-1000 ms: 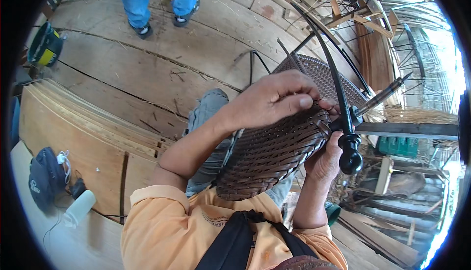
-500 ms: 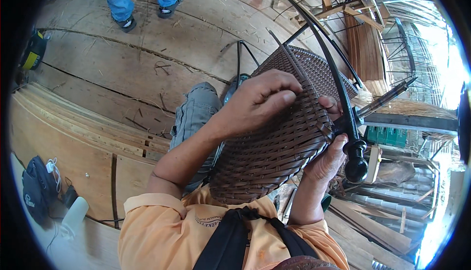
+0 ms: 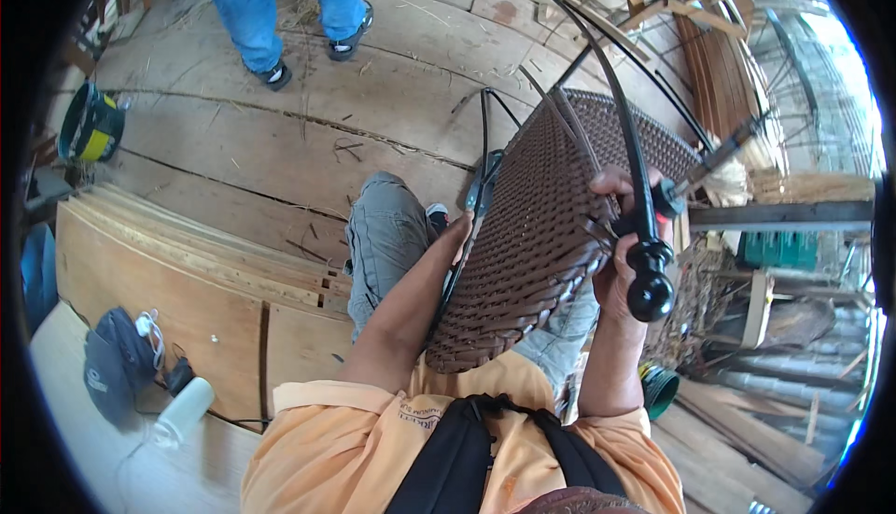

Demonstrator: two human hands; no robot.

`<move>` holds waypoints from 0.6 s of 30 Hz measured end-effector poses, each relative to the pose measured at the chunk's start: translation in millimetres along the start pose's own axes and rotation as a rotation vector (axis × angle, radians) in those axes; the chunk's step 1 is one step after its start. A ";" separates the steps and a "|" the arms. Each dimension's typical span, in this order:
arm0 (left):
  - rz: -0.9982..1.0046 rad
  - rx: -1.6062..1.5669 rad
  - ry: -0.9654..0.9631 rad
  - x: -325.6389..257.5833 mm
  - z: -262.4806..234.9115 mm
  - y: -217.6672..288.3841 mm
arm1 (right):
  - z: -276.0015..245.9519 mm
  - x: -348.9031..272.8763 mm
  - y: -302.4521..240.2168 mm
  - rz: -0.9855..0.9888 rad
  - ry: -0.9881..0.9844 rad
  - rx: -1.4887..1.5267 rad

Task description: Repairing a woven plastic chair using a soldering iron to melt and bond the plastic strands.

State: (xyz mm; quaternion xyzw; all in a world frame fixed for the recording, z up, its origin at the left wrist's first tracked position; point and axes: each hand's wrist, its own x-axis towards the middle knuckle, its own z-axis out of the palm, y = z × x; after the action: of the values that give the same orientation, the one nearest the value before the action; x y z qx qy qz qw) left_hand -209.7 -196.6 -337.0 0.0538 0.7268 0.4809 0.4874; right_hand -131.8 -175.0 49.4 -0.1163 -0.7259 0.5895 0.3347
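Across my lap leans a chair of dark brown woven strips on a black frame. A long curved black bar of it ends in a shiny ball on the right. My right hand is closed round the frame beside the weave's right edge, fingers partly hidden behind the bar. A rod-shaped piece sticks out past that hand; its kind is unclear. My left hand is down at the left edge of the weave, its fingers mostly hidden. Loose brown strands rise from the woven surface.
Ahead, a person in blue jeans stands on the plank floor. A dark bucket is at the far left. Stacked boards, a cap and a white cylinder lie at left. Timber lies at right.
My left hand has left the top of the weave and gone down to its left edge. My right hand has shifted up along the frame. The view has shifted somewhat.
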 end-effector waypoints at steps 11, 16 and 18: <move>0.246 -0.052 -0.025 -41.6 36.7 72.4 | 8.3 -2.8 -9.5 0.179 0.053 0.204; 0.115 0.197 0.024 -11.6 22.3 16.2 | 8.4 -2.2 -10.4 0.110 0.042 0.103; 0.074 0.287 0.017 -1.2 15.7 -11.7 | 8.5 -0.8 -10.2 0.094 0.038 0.057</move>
State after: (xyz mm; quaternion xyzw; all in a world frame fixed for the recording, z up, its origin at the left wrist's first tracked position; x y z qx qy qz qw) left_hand -192.6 -193.4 -346.0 0.1456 0.7897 0.3904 0.4503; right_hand -134.2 -184.9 57.9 -0.1519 -0.6961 0.6225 0.3237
